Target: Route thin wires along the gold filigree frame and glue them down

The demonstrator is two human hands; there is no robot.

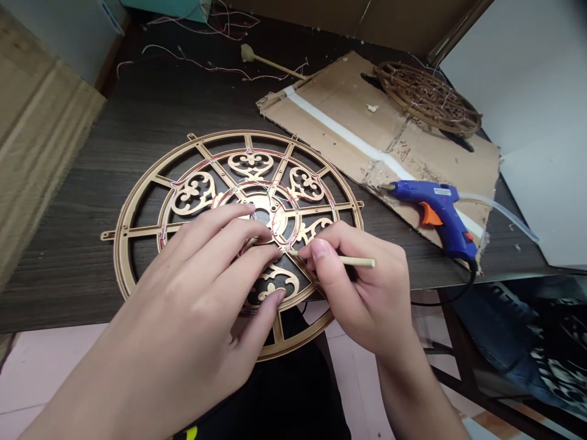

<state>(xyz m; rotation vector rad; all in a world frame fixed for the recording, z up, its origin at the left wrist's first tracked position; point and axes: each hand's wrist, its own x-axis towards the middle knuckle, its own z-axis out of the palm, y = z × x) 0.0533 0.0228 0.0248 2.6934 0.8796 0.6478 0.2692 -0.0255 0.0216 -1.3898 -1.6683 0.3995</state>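
A round golden openwork frame (211, 146) with spokes and scroll ornaments lies at the table's front edge, its lower part jutting past it. Thin red and white wires (257, 183) run along its inner rings. My left hand (197, 275) rests over the frame's left and centre, fingers stretched out with tips near the hub; what lies beneath the palm is hidden. In a pinch grip, my right hand (367, 287) holds a thin pale stick (358, 261). The stick's tip meets the wires on a spoke just right of my left fingertips.
A blue glue gun (428, 198) with an orange trigger lies on a cardboard sheet (334, 104) at right. Behind it rests a brown openwork disc (426, 98). A stick with a lumpy end (248, 54) and loose wires (183, 58) lie at the back. Cardboard (41, 128) stands at left.
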